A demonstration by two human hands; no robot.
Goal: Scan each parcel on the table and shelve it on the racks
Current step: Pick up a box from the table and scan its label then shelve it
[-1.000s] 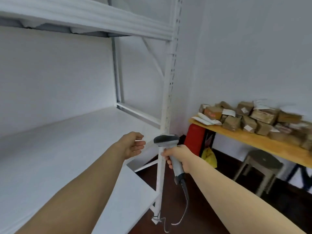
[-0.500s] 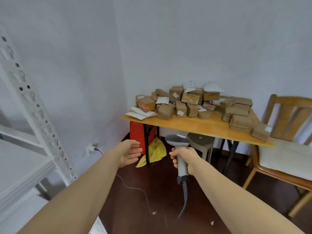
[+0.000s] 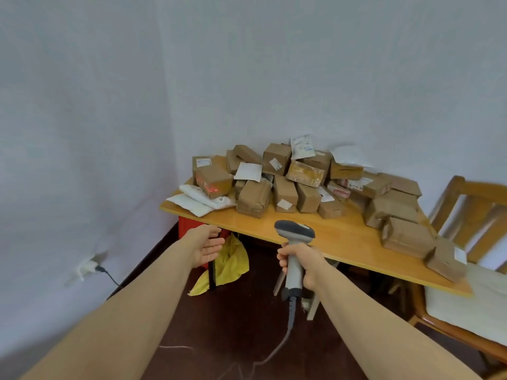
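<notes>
The left hand [image 3: 205, 248] hangs in the air with the palm turned inward and the fingers loosely straight, holding nothing, in front of the near left part of the table [image 3: 343, 242]. The right hand [image 3: 301, 266] is curled round the pale handle of a scanner [image 3: 295, 233]; its dark head points away towards the table, and the trigger finger is hidden behind the handle. The scanner's cable [image 3: 290, 319] drops to the dark floor and runs out of the bottom of the frame.

The parcels [image 3: 285, 187] lie heaped on the wooden table against the wall: mostly brown cardboard boxes, some with white labels too small to read, with a few white mailer bags [image 3: 197, 198] at the left corner. How many boxes lie at the back of the heap cannot be told, since the front ones cover them. A brown box [image 3: 214, 179] at the left end shows a reddish glow on its near face. One box [image 3: 445, 259] sits apart at the near right edge of the table.

Under the table, a red object [image 3: 189, 226] is half covered by the tabletop and the left hand, and a yellow bag [image 3: 230, 264] slumps beside a black table leg. A wooden chair [image 3: 466, 215] with a white cushion [image 3: 466, 303] stands at the right, cut off by the frame. A plug [image 3: 87, 267] sits low on the left wall, blurred.
</notes>
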